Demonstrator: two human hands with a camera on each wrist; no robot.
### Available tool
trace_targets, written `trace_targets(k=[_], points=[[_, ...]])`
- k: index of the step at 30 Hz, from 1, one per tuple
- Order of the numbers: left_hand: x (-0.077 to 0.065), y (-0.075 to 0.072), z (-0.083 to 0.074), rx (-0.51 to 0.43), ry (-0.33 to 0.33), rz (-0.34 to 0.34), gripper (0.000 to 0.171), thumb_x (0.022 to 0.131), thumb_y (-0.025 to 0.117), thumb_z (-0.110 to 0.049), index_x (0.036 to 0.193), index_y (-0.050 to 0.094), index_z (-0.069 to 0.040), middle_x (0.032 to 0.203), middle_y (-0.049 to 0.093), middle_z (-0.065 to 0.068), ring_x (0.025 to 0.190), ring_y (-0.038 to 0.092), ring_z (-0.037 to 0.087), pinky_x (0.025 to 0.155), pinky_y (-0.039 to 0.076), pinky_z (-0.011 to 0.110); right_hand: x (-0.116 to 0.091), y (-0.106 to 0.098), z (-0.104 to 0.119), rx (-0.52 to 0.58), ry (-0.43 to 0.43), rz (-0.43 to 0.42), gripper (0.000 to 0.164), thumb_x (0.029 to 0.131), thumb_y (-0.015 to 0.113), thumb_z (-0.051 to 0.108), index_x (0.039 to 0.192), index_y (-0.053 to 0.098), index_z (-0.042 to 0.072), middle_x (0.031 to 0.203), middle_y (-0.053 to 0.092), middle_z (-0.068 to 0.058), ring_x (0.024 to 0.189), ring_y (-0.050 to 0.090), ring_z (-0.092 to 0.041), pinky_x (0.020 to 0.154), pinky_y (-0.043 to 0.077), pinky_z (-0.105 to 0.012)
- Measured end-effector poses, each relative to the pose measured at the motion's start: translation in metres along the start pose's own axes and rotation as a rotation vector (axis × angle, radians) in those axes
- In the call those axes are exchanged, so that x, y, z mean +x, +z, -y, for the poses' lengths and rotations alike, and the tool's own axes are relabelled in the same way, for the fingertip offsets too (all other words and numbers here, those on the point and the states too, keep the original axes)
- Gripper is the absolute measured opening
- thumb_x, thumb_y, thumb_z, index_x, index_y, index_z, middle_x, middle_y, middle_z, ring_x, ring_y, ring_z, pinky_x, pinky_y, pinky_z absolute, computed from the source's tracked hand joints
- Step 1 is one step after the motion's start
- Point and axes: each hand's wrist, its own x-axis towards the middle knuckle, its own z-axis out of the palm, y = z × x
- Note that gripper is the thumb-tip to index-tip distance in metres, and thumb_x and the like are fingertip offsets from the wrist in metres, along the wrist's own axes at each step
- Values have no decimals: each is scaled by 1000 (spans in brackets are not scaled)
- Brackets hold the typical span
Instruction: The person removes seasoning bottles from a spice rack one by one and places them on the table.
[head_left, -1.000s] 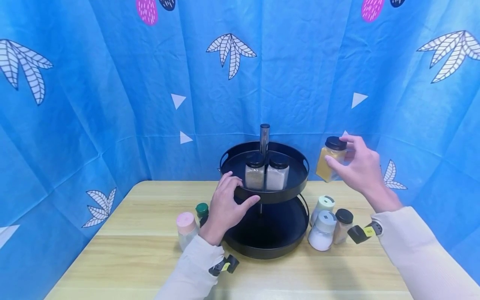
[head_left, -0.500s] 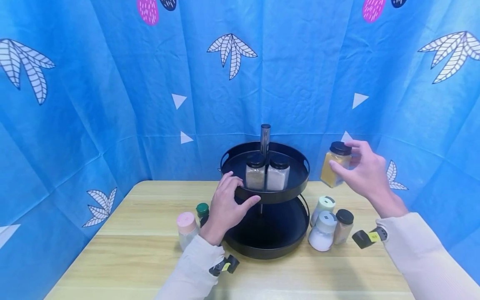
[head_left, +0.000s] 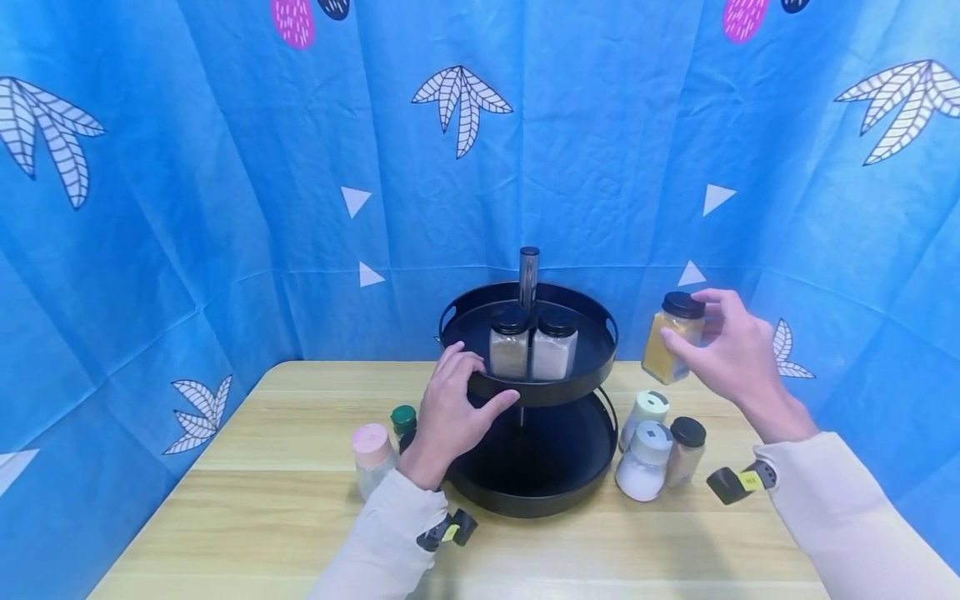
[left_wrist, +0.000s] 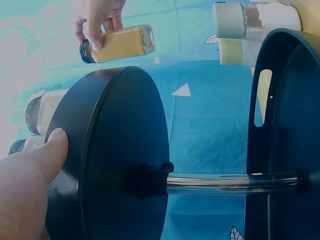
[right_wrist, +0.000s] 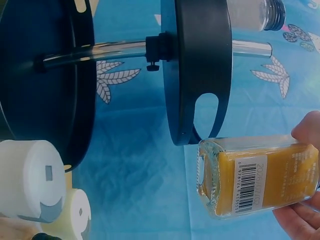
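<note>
A square glass spice jar (head_left: 665, 346) of yellow powder with a black lid hangs in the air right of a black two-tier round turntable rack (head_left: 555, 392). My right hand (head_left: 738, 354) grips this jar near its lid; a barcode label (right_wrist: 249, 185) shows on it in the right wrist view. My left hand (head_left: 453, 412) holds the upper tier at its front left rim, thumb (left_wrist: 57, 145) against the outer wall. Two square jars with black lids, one greyish brown (head_left: 509, 346) and one white (head_left: 554, 348), stand on the upper tier.
Right of the rack stand a pale green-capped jar (head_left: 649, 408), a grey-capped shaker (head_left: 645, 467) and a black-lidded jar (head_left: 686, 454). To the left are a pink-capped shaker (head_left: 372, 454) and a green-capped bottle (head_left: 404, 421). A blue curtain (head_left: 600, 167) hangs behind the wooden table (head_left: 247, 500).
My right hand has moved slightly right and lower with the yellow jar in its grip. The left hand and the rack keep their places.
</note>
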Motion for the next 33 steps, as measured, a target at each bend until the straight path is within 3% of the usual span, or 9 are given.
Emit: trace_targets(k=[12, 18, 25, 33], points=[[-1, 1, 2, -11, 1, -1, 51, 76, 75, -47, 102, 60, -6, 114, 65, 13, 133, 38, 28, 106, 38, 53, -10, -4, -4, -8, 42, 30, 59, 79, 75, 23, 123, 47, -4, 107, 61, -37, 83, 64, -47, 74, 47, -61], [-1, 1, 3, -16, -3, 0, 50, 76, 74, -47, 101, 60, -6, 113, 65, 13, 134, 37, 28, 107, 37, 53, -15, -4, -7, -31, 53, 38, 60, 80, 75, 25, 124, 46, -4, 108, 62, -36, 82, 64, -45, 69, 46, -55], [-1, 0, 3, -11, -1, -1, 50, 76, 74, -47, 101, 59, -7, 113, 65, 12, 134, 37, 27, 107, 38, 52, -21, -3, -10, -17, 69, 45, 59, 80, 74, 24, 124, 46, -5, 107, 62, -37, 82, 65, -47, 70, 47, -59], [-1, 0, 1, -14, 3, -2, 50, 76, 74, -47, 101, 59, -6, 113, 65, 12, 134, 37, 28, 106, 39, 53, -31, -2, -14, -39, 65, 44, 58, 79, 75, 23, 122, 47, -5, 105, 62, -37, 80, 65, -46, 67, 48, -56]])
